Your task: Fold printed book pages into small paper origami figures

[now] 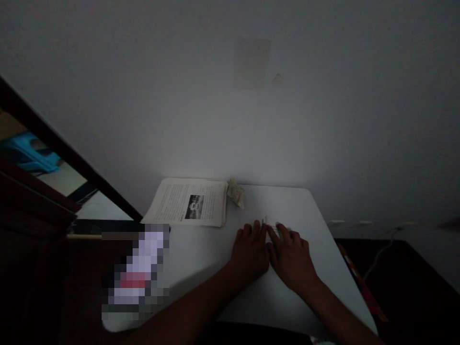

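Observation:
A small piece of printed paper (272, 231) lies on the white table (201, 244), mostly covered by my hands. My left hand (250, 249) rests knuckles up at its left side, with bent fingers and the index fingertip at the paper's upper edge. From the right, my right hand (292, 256) presses on the same paper, thumb and index finger close to the left hand. The two hands nearly touch. Beyond them, near the wall, sits a folded paper piece (235, 193), standing slightly raised and tilted. The paper's lower part and both palms are hidden.
A stack of printed pages (172, 199) with a dark picture lies at the table's back left. A pixelated object (138, 268) is on the left edge. The wall (201, 120) borders the table's back. A cable (379, 254) hangs at right; a blue plastic item (32, 151) shows at left.

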`<action>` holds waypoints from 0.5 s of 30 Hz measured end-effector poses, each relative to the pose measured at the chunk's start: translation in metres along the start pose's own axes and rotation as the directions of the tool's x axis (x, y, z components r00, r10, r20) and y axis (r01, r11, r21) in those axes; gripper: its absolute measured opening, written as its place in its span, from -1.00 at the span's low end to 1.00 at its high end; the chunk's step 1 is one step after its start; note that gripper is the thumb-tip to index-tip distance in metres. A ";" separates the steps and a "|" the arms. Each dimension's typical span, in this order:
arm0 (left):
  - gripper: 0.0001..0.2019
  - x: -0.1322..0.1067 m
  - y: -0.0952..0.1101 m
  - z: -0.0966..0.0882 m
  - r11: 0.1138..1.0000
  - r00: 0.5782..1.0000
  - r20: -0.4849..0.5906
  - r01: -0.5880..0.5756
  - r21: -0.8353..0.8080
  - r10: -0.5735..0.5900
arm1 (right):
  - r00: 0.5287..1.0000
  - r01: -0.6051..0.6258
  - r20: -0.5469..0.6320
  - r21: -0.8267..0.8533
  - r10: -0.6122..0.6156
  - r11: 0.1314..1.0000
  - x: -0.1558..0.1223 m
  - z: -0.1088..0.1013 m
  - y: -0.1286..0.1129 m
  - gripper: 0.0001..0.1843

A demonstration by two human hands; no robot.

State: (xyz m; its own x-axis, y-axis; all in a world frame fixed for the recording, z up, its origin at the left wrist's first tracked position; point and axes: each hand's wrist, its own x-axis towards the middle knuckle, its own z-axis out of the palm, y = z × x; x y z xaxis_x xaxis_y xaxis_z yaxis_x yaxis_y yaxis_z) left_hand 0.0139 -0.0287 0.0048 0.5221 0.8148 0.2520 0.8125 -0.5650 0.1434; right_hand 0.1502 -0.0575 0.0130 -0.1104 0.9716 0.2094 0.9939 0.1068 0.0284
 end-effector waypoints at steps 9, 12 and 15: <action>-0.48 0.005 -0.005 0.001 1.000 0.999 0.037 -0.008 0.012 0.008 | 0.999 0.004 0.054 0.041 -0.007 0.999 0.007 -0.001 0.004 -0.51; -0.49 0.008 -0.006 -0.003 1.000 0.998 0.065 -0.014 0.008 0.014 | 0.997 0.007 0.076 0.068 -0.012 0.998 0.008 0.000 0.006 -0.52; -0.50 0.008 -0.006 -0.002 1.000 0.998 0.063 -0.023 0.016 0.022 | 0.997 -0.002 0.081 0.073 -0.004 0.997 0.008 0.000 0.006 -0.52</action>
State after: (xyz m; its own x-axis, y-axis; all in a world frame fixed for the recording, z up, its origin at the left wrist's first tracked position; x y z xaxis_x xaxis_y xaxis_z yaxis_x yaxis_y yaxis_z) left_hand 0.0124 -0.0186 0.0078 0.5549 0.8090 0.1941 0.8046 -0.5812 0.1219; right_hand 0.1550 -0.0490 0.0144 -0.1136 0.9851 0.1290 0.9918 0.1201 -0.0439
